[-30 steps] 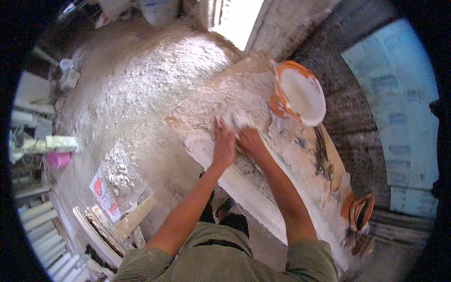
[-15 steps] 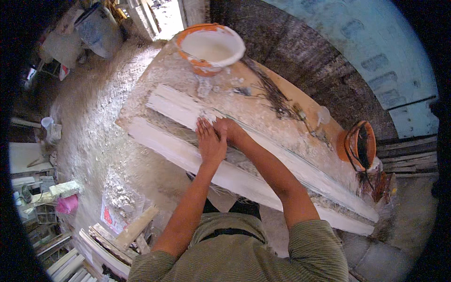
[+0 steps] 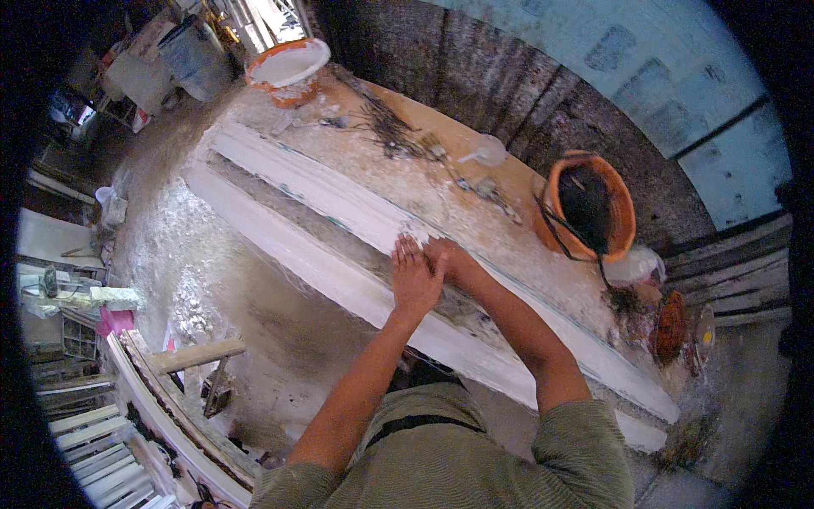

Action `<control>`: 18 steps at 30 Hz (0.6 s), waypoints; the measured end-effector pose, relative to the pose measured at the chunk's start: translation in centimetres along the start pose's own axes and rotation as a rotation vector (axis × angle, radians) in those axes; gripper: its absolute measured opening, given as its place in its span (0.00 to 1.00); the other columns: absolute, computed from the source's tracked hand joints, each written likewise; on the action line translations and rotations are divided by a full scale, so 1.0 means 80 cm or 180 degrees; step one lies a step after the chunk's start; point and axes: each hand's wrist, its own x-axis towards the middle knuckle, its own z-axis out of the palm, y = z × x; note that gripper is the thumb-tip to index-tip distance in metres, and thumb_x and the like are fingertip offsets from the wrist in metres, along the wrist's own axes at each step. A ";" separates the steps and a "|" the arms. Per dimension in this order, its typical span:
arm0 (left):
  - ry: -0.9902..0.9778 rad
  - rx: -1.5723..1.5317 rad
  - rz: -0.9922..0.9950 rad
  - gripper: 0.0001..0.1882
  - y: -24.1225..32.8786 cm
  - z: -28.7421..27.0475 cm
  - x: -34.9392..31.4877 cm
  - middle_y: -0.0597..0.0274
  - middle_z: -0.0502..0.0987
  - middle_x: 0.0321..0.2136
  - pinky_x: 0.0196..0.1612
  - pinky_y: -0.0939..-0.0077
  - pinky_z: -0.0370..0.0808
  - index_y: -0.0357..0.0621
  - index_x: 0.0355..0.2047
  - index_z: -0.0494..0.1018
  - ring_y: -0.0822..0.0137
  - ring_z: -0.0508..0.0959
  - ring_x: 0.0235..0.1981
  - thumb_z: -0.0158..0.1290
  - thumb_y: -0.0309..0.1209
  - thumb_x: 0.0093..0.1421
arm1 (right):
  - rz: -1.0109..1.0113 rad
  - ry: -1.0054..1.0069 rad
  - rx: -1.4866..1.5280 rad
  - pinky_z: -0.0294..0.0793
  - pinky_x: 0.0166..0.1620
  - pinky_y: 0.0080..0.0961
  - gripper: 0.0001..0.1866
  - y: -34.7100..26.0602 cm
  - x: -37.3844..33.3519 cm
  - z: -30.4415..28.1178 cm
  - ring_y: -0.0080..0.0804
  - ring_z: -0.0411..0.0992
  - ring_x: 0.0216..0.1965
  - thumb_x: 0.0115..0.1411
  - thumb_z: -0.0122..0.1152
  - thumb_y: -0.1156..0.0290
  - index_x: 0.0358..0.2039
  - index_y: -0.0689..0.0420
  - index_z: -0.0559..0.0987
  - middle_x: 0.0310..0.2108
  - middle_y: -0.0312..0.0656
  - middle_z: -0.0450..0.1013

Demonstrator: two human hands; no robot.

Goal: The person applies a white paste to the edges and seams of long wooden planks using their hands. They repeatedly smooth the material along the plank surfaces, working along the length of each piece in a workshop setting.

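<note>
We see the left hand (image 3: 417, 276) laid nearly flat, its fingers straight and close together, just beside the right hand (image 3: 448, 260). The right hand is curled with its fingers mostly hidden, and we cannot tell whether it grips anything. Both are at the upper of two long white plaster-like strips, and we see a ragged whitish patch (image 3: 415, 227) just beyond the fingertips. This upper white strip (image 3: 314, 187) runs slantwise under the hands. Nearer the body we find the lower white strip (image 3: 292, 246), roughly parallel, with a dark, rough gap between the two.

Both strips lie along a tan table (image 3: 458, 127) smeared with white. Past them we see a tangle of dark, stringy strands (image 3: 386, 127) and a pale translucent plastic piece (image 3: 485, 151). An orange bucket caked with white (image 3: 292, 95) stands by the far left end; a dark-filled orange bucket (image 3: 627, 212) stands to the right. Further out, we see a bluish barrel (image 3: 197, 61) and a light-blue wall (image 3: 678, 72).
</note>
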 end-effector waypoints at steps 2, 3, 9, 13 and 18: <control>0.0057 0.0002 0.0080 0.49 0.045 0.035 -0.037 0.27 0.47 0.67 0.72 0.54 0.41 0.18 0.65 0.46 0.42 0.47 0.70 0.40 0.58 0.66 | 0.0277 -0.0038 -0.0007 0.76 0.46 0.46 0.19 0.018 -0.068 0.008 0.55 0.75 0.42 0.59 0.56 0.60 0.45 0.61 0.77 0.42 0.58 0.75; 0.0102 0.0058 0.0156 0.49 0.067 0.053 -0.057 0.27 0.47 0.67 0.72 0.54 0.40 0.18 0.65 0.46 0.42 0.47 0.71 0.40 0.58 0.66 | 0.0274 -0.0017 -0.0021 0.76 0.46 0.46 0.19 0.029 -0.096 0.013 0.55 0.75 0.42 0.59 0.56 0.60 0.44 0.61 0.77 0.42 0.58 0.74; 0.0063 -0.0035 0.0191 0.49 0.204 0.150 -0.174 0.27 0.46 0.67 0.72 0.56 0.39 0.18 0.65 0.46 0.43 0.46 0.71 0.40 0.59 0.66 | 0.0129 -0.0035 -0.0201 0.75 0.48 0.46 0.20 0.116 -0.275 0.060 0.56 0.75 0.43 0.58 0.57 0.59 0.42 0.61 0.78 0.42 0.60 0.74; -0.0063 -0.0124 0.0162 0.50 0.303 0.208 -0.248 0.28 0.46 0.67 0.72 0.56 0.39 0.18 0.65 0.46 0.43 0.46 0.71 0.39 0.60 0.65 | 0.0251 -0.0171 -0.0440 0.75 0.48 0.46 0.21 0.182 -0.407 0.090 0.57 0.75 0.42 0.56 0.59 0.60 0.46 0.60 0.77 0.40 0.59 0.74; -0.0198 -0.0119 0.0287 0.50 0.429 0.284 -0.340 0.28 0.45 0.68 0.72 0.55 0.39 0.19 0.65 0.47 0.43 0.46 0.71 0.38 0.61 0.65 | 0.0404 -0.0327 -0.0492 0.76 0.48 0.46 0.23 0.237 -0.574 0.092 0.57 0.75 0.42 0.55 0.60 0.59 0.46 0.61 0.76 0.41 0.59 0.74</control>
